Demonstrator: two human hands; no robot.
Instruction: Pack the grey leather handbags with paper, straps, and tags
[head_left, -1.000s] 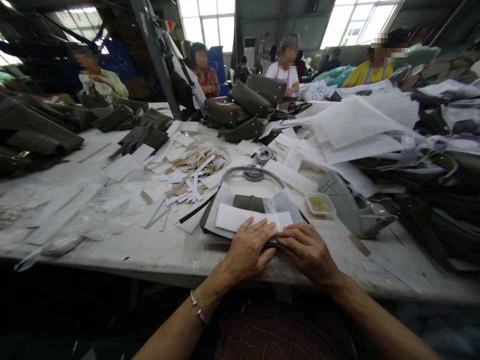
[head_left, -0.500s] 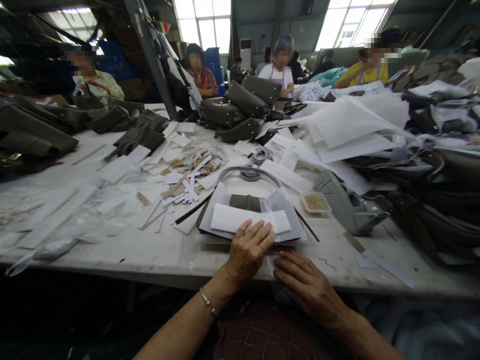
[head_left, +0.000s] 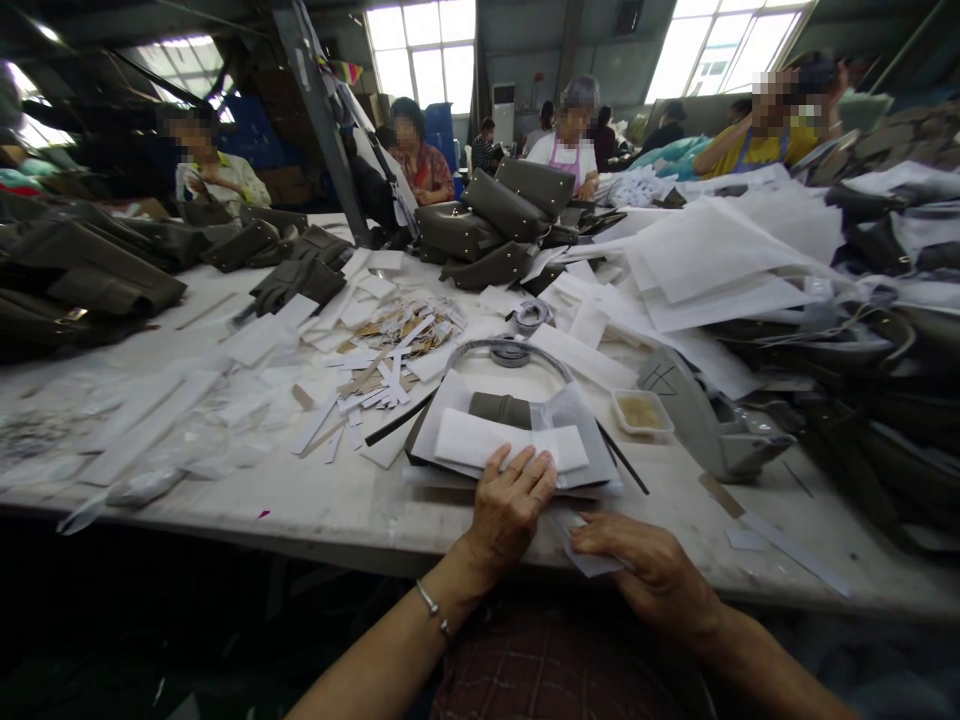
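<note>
A dark olive handbag [head_left: 501, 409] lies flat on the table, its arched handle pointing away from me. White paper covers much of it, with a thick white padding strip [head_left: 472, 438] across the near part. My left hand [head_left: 514, 505] rests on the strip's lower edge, palm down, fingers stretched out. Close by on its right, at the table's front edge, my right hand [head_left: 660, 570] pinches a thin, translucent white sheet [head_left: 598, 563] between thumb and fingers. Part of that sheet is hidden behind the fingers.
A grey tape dispenser [head_left: 697, 420] and a small clear tub [head_left: 643, 412] stand to the right. Paper strips [head_left: 394, 380] lie scattered at centre left. Dark bags [head_left: 517, 205] and white sheets [head_left: 720, 250] are piled farther back. Several co-workers are across the table.
My right hand has gone from lying flat by the table edge to pinching the thin sheet and lifting its corner. My left hand stays on the strip. The view has shifted slightly.
</note>
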